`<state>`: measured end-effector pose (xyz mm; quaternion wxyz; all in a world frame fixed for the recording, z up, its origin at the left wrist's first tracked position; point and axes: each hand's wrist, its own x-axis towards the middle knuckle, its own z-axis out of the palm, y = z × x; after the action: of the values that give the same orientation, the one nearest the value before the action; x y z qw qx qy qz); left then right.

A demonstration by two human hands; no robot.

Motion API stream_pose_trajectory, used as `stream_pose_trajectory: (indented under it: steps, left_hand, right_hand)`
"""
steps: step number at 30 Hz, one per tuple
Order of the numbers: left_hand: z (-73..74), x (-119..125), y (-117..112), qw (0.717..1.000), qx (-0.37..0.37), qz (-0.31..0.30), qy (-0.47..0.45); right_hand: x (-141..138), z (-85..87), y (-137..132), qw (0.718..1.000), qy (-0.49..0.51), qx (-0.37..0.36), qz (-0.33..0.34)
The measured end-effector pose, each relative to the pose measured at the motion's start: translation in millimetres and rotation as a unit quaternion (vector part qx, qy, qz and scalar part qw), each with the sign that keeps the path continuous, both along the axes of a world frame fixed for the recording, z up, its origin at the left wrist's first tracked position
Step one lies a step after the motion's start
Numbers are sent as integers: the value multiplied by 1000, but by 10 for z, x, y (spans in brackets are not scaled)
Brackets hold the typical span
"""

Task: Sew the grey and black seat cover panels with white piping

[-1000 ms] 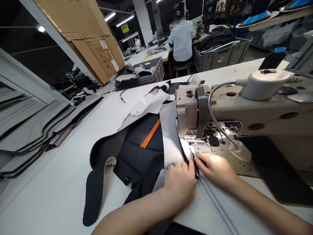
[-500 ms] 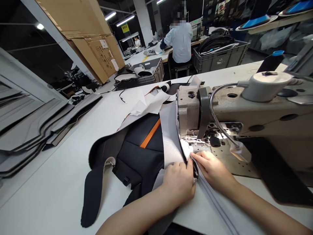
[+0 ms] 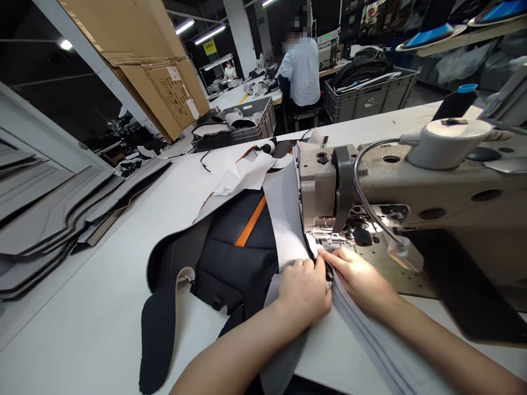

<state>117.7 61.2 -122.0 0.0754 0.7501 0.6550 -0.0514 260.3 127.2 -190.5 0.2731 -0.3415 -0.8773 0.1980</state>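
Note:
A black seat cover [image 3: 230, 247] with an orange stripe [image 3: 250, 221] and a grey fabric backing [image 3: 284, 219] lies on the white table [image 3: 94, 307], its edge fed under the sewing machine [image 3: 370, 192]. My left hand [image 3: 303, 288] presses on the grey fabric just left of the seam, fingers curled on its edge. My right hand [image 3: 359, 280] lies to the right of the seam, fingers pinching the fabric edge close to the presser foot [image 3: 325, 241]. A grey piped strip [image 3: 366, 334] trails back toward me under my right forearm.
Stacks of grey cut panels [image 3: 53, 214] lie at the left. Grey crates [image 3: 242, 120] and cardboard boxes [image 3: 160, 82] stand behind. Another person [image 3: 300, 68] in a light shirt sits at a far table. White paper pieces [image 3: 242, 170] rest on the cover's far end.
Both hands have slid forward with the fabric toward the presser foot. The cover has shifted a little away from me and leftward at its far end.

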Motion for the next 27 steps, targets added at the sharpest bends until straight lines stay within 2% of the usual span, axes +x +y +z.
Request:
stream_pose_trajectory:
  steps: [2, 5, 7, 9, 13, 15, 19, 22, 27]
  left_hand:
    - [-16, 15, -41, 1000, 28, -13, 6]
    - [-67, 41, -187, 992, 102, -56, 51]
    - [-109, 51, -281, 982, 144, -83, 90]
    - [-147, 49, -331, 976, 161, -97, 107]
    - [-193, 21, -323, 978, 159, -103, 84]
    - [-199, 8, -312, 982, 150, -95, 66]
    - [-175, -16, -301, 991, 116, -62, 35]
    - [-139, -25, -278, 994, 92, -45, 23]
    - [-126, -5, -268, 995, 88, -40, 24]
  right_hand:
    - [26, 52, 3, 999, 5, -39, -35]
    - [70, 120, -41, 988, -77, -112, -70]
    - [77, 134, -90, 984, -101, -125, -73]
    - [62, 126, -140, 990, -54, -116, -66]
    - [14, 107, -219, 996, -3, -73, -42]
    - [21, 110, -239, 997, -5, -49, -66]
    - [98, 106, -226, 988, 43, -101, -105]
    - [118, 82, -211, 986, 88, -117, -76]
    - [36, 61, -294, 995, 70, -69, 1]
